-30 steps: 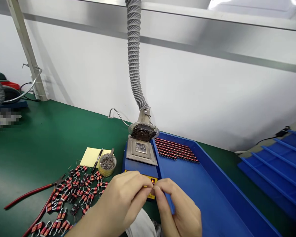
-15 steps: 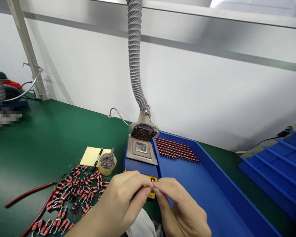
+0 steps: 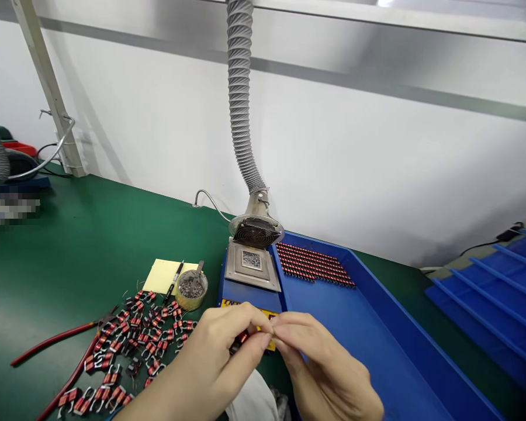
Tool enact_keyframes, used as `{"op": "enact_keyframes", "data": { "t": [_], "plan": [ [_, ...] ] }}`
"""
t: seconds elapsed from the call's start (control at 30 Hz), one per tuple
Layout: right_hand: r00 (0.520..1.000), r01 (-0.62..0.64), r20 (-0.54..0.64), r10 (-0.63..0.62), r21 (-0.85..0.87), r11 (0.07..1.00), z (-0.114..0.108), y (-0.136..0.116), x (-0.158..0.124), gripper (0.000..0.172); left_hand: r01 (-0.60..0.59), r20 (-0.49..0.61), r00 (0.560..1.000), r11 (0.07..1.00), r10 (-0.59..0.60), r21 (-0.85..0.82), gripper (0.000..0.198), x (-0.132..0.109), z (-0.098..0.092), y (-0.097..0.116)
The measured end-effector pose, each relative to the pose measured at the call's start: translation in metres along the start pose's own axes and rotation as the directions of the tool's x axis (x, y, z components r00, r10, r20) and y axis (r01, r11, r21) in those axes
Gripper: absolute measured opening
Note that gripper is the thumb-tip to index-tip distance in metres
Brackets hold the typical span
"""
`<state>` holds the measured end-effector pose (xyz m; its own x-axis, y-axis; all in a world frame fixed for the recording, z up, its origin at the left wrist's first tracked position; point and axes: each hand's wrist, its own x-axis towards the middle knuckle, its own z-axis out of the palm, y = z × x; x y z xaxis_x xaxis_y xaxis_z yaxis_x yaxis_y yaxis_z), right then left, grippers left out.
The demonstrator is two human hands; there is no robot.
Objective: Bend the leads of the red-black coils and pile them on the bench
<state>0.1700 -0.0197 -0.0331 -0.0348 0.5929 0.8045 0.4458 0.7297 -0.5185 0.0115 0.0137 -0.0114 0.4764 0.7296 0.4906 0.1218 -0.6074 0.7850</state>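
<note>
My left hand [image 3: 228,351] is closed, thumb and forefinger pinched together. A small red-and-black coil [image 3: 243,337] shows inside its curled fingers, mostly hidden. Fingertip to fingertip with it, my right hand [image 3: 319,362] is also pinched closed; what lies between its tips is too small to make out, perhaps a fine wire. Both hands are in front of a blue solder pot [image 3: 252,298] whose square opening [image 3: 251,259] holds silvery metal. Many loose red-and-black coils [image 3: 135,333] with pale bent leads lie in a pile to the left.
A blue tray [image 3: 355,327] at right holds neat rows of coils [image 3: 313,263]. Above the pot hangs a fume extraction hose [image 3: 241,99]. Red-handled pliers [image 3: 61,339], a tub of grey scraps [image 3: 191,289], a pen [image 3: 173,283] and yellow paper [image 3: 160,276] lie left. A ribbed blue tray [image 3: 499,304] stands far right.
My left fingers have shifted slightly, so the coil inside them now shows. The right hand has turned a little and moved slightly right; both stay pinched together at the tips.
</note>
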Motion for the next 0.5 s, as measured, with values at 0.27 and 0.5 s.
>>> {"op": "enact_keyframes", "data": {
  "t": [0.27,0.5],
  "plan": [
    [0.88,-0.469,0.072,0.469,0.289,0.835,0.007,-0.003,-0.001,0.041,-0.362,-0.053,0.892,0.778,0.45,0.513,0.03,-0.002,0.012,-0.013],
    [0.997,-0.045,-0.065,0.05,0.076,0.996,0.0,0.006,-0.001,0.033,-0.055,-0.071,0.996,0.998,0.053,-0.033,0.018,0.001,0.007,-0.007]
  ]
}}
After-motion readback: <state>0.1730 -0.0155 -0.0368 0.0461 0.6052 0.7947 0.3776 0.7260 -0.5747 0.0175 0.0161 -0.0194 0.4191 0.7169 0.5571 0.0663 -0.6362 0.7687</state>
